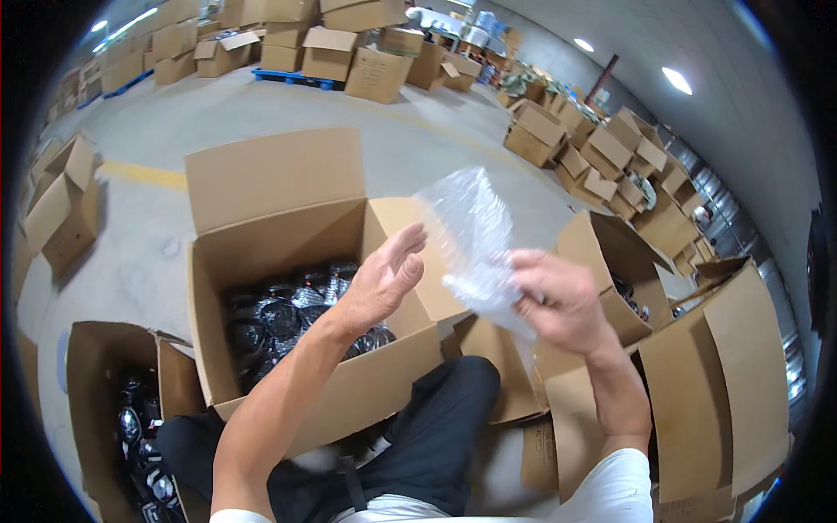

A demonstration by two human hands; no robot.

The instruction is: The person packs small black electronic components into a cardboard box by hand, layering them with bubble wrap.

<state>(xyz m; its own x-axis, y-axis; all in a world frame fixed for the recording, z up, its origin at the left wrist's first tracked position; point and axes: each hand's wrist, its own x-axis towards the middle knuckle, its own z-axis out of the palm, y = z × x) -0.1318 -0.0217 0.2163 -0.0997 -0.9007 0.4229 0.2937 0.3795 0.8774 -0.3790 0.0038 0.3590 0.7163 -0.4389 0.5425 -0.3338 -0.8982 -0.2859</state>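
My right hand [560,295] pinches the lower right edge of a clear plastic bag [475,235], which looks like bubble wrap and hangs crumpled in the air. My left hand [384,277] is raised beside the bag's left edge with its fingers stretched out, holding nothing. Under that hand stands a large open cardboard box [366,379], its far flap upright. Inside it lie several black, glossy rounded items [279,321] in clear wrapping; their kind I cannot make out. My left forearm passes over the box's near side.
Left of my knee, an open box [96,366] holds black and silvery pieces [135,436]. More open boxes [697,383] crowd my right side. Stacked cartons [375,74] on a blue pallet [292,78] and a heap of boxes [610,148] stand farther off across the grey floor [418,148].
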